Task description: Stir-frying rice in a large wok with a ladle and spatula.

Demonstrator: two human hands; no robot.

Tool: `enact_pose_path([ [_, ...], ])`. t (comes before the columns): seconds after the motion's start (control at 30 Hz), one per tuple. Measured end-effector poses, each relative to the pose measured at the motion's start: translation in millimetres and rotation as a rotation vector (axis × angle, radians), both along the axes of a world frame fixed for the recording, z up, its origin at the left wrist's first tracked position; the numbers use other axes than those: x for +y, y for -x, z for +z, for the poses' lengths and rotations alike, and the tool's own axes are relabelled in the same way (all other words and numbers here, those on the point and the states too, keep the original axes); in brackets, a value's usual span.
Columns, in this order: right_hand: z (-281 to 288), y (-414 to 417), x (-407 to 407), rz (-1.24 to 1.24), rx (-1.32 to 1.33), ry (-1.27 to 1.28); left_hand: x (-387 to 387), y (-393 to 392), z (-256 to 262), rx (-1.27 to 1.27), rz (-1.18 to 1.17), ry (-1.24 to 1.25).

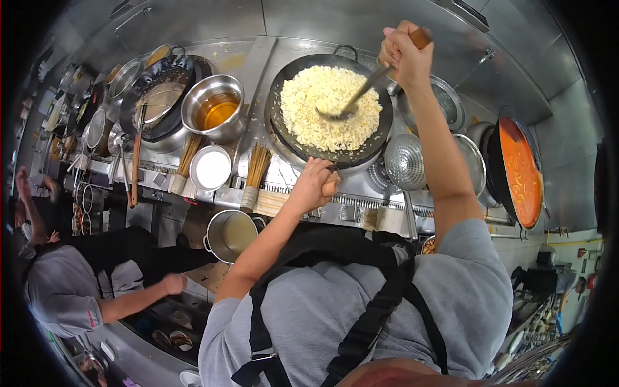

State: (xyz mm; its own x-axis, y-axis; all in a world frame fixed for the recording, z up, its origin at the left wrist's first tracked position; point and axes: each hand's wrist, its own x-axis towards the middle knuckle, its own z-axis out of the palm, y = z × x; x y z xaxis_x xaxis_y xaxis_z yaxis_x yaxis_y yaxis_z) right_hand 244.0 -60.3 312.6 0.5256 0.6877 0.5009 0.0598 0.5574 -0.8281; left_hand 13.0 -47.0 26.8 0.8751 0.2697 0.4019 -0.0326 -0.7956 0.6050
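A black wok (333, 157) full of pale yellow fried rice (309, 106) sits on the stove in front of me. My right hand (406, 53) is closed around the wooden-ended handle of a metal wok ladle (360, 94), whose bowl is down in the rice. At the wok's near rim, my left hand (314, 186) grips a folded cloth against the wok's handle, which is mostly hidden. A perforated metal skimmer (405, 162) lies to the right of the wok.
Left stand a steel pot of amber liquid (217, 111), a white-filled container (211, 168), bamboo brushes (258, 164) and another wok (154, 101). A wok of orange-red sauce (520, 169) is at right. A deep pot (232, 236) stands beside my left arm; a co-worker (72, 290) is at left.
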Motion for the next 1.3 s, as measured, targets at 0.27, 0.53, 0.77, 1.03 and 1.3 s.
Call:
enact_pose_path([
  [0.27, -83.8, 4.5, 30.9, -0.157, -0.487, 0.031, -2.0, -1.4, 12.2, 0.005, -0.034, 0.027],
  [0.53, 42.8, 14.7, 32.6, 0.07, -0.22, -0.107, -1.5, -0.5, 8.2, -0.008, -0.006, 0.019],
  [0.77, 0.7, -48.1, 75.4, -0.089, -0.178, 0.219, -1.1, 1.9, 9.1, -0.036, 0.024, -0.029],
  [1.03, -49.9, -99.7, 55.2, -0.437, 0.098, 0.02, -5.3, -2.6, 8.5, -0.02, -0.024, 0.003],
  [1.3, 55.5, -94.1, 15.0, -0.175, 0.122, -0.066, -3.4, -4.0, 18.5, -0.018, -0.019, 0.013],
])
